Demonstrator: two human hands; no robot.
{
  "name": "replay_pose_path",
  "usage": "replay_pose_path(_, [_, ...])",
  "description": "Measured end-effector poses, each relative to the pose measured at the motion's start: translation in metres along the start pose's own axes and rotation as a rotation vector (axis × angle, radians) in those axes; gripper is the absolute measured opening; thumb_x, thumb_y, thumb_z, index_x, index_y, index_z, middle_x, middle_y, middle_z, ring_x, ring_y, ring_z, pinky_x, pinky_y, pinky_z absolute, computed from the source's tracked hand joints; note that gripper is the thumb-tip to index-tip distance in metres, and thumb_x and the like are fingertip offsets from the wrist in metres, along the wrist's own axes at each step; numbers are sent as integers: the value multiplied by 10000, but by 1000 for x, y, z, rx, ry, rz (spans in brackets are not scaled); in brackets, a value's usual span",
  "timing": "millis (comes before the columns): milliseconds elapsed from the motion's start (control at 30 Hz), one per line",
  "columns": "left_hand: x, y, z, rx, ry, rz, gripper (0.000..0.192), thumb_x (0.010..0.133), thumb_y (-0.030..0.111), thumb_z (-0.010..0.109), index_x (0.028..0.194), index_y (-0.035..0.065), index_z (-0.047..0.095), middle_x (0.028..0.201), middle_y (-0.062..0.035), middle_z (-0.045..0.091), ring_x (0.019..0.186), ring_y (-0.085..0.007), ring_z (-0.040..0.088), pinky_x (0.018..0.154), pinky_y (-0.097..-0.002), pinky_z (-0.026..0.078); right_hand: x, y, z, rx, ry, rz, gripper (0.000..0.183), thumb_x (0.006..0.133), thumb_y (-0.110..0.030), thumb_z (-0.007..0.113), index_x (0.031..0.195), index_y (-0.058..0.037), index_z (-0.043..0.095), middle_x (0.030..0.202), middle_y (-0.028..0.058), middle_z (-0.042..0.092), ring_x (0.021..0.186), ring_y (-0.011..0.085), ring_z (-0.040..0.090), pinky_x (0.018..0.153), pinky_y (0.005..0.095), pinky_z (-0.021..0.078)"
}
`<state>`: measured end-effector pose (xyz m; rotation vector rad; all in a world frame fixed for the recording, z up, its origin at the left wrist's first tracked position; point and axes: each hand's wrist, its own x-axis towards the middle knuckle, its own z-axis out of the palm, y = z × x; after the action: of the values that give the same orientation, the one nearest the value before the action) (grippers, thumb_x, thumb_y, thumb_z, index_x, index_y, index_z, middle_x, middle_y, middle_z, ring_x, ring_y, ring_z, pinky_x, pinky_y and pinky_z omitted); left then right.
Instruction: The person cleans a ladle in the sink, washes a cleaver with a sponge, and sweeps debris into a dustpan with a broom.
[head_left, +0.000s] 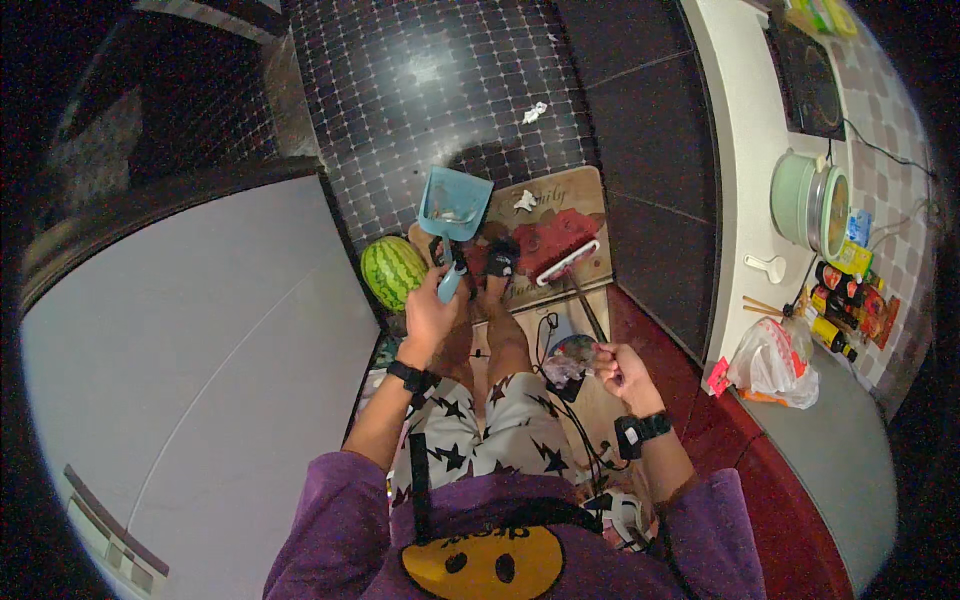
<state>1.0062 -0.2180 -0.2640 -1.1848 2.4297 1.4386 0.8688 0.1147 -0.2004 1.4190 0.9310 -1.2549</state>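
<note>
My left hand (433, 311) grips the handle of a light-blue plastic dustpan (454, 201), whose pan has bits of debris in it and hangs over the edge of the mat. With my right hand (621, 373) I hold the dark handle of a broom (568, 262); its white-edged head with red bristles is over the red part of the mat. A crumpled white tissue (526, 200) lies on the printed floor mat (592, 187). Farther off, another white tissue (535, 113) lies on the dark tiled floor (360, 97).
A watermelon (393, 273) sits left of my feet, beside a pale cabinet (225, 337). Black cables (577, 424) lie near my right leg. The counter (742, 225) at right holds a green pot (802, 199), bottles (831, 334) and a plastic bag (772, 364).
</note>
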Motion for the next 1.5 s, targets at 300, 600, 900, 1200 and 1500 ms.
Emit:
replay_pose_path(300, [-1, -1, 2, 12, 34, -22, 337, 803, 229, 687, 1102, 88, 620, 778, -260, 637, 782, -442, 631, 629, -463, 514, 55, -63, 80, 388, -168, 117, 157, 928, -117, 398, 866, 26, 418, 576, 5, 417, 403, 87, 424, 368, 205, 414])
replay_pose_path(600, [-8, -1, -3, 48, 7, -109, 356, 786, 182, 677, 1128, 104, 611, 811, -252, 645, 803, -442, 626, 663, -494, 511, 50, -122, 174, 267, -137, 53, 220, 890, -10, 409, 675, -58, 420, 546, 9, 417, 461, 107, 402, 391, 218, 369])
replay_pose_path(900, [-15, -15, -3, 19, 0, -55, 400, 772, 151, 656, 1164, 134, 581, 816, -247, 642, 792, -453, 617, 674, -520, 502, 17, -133, 223, 194, -199, -15, 177, 928, -13, 361, 760, 4, 414, 547, 9, 405, 410, 90, 407, 362, 203, 372])
replay_pose_path(1200, [-19, -10, -7, 13, -59, -108, 470, 733, 127, 665, 1193, 133, 568, 902, -226, 656, 855, -431, 621, 727, -487, 511, 5, -141, 244, 54, -276, -2, 120, 949, -44, 393, 858, 9, 452, 579, -13, 394, 403, 62, 353, 349, 201, 323])
replay_pose_path(1500, [-24, -18, -6, 49, -22, -78, 430, 750, 177, 678, 1168, 143, 581, 824, -219, 652, 799, -428, 627, 673, -497, 503, -62, -138, 196, -189, -308, -69, 202, 965, -95, 450, 1115, 18, 525, 624, -22, 417, 412, 34, 327, 321, 170, 289])
